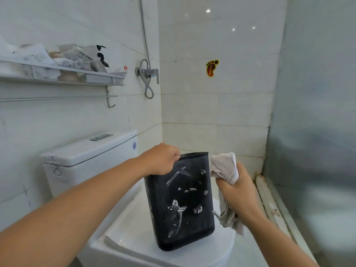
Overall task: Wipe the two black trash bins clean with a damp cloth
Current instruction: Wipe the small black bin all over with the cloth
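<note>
One black trash bin [180, 201] stands upright on the closed white toilet lid [134, 234], slightly tilted, its near side smeared with white marks. My left hand [160, 159] grips the bin's rim at its upper left corner. My right hand [236, 191] holds a bunched pale cloth [225, 168] just to the right of the bin, level with its upper half; the cloth's tail hangs below my fist. Whether the cloth touches the bin's side I cannot tell. A second bin is not in view.
The toilet tank [86, 157] stands behind on the left. A wall shelf [61, 74] holds packets and a pump bottle. A shower valve with hose [148, 74] is on the back wall, and a frosted glass partition [316, 112] is on the right.
</note>
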Available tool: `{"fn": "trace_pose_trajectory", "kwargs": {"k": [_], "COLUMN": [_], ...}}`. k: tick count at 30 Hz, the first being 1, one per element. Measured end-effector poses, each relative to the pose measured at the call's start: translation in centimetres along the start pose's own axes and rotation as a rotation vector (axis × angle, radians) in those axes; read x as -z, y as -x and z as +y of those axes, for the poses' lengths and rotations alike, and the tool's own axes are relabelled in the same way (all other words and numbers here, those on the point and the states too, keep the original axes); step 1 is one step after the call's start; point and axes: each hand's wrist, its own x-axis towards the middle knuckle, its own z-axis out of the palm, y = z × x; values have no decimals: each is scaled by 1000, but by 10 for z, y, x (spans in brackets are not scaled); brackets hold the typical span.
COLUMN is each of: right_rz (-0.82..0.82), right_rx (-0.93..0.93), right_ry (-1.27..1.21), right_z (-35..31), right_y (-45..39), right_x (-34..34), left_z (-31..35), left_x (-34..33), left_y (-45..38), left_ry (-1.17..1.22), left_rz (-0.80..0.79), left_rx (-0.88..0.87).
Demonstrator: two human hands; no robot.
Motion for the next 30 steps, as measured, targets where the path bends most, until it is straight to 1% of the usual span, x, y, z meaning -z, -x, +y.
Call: {"fn": "trace_pose_trajectory", "kwargs": {"k": [3, 6, 10, 12, 15, 16, 19, 21, 25, 30], "right_rz": [-33, -53, -48, -58, -63, -64, -78, -99, -153, -262], "right_rx": [-3, 20, 57, 59, 87, 104, 143, 162, 232, 278], "right_ry": [47, 86, 151, 180, 193, 196, 212, 235, 350, 413], "right_z": [-15, -21, -6, 4, 12, 13, 14, 15, 20, 30], "right_y": [-3, -3, 1, -2, -8, -11, -15, -17, -27, -31], "right_x": [-2, 1, 8, 7, 0, -3, -10, -13, -18, -28], "left_z": [0, -1, -11, -11, -13, -18, -37, -41, -32, -13], "left_x": [4, 5, 1, 0, -1, -1, 2, 1, -13, -31], "left_y": [5, 10, 11, 12, 19, 22, 32, 40, 45, 34], "left_ry": [76, 167, 310, 269, 156, 184, 399, 479, 442, 472], "left_rz": [-42, -66, -90, -89, -52, -45, -38, -31, 27, 89], "left_rx": [-85, -124, -49, -29, -45, -59, -51, -62, -139, -145]}}
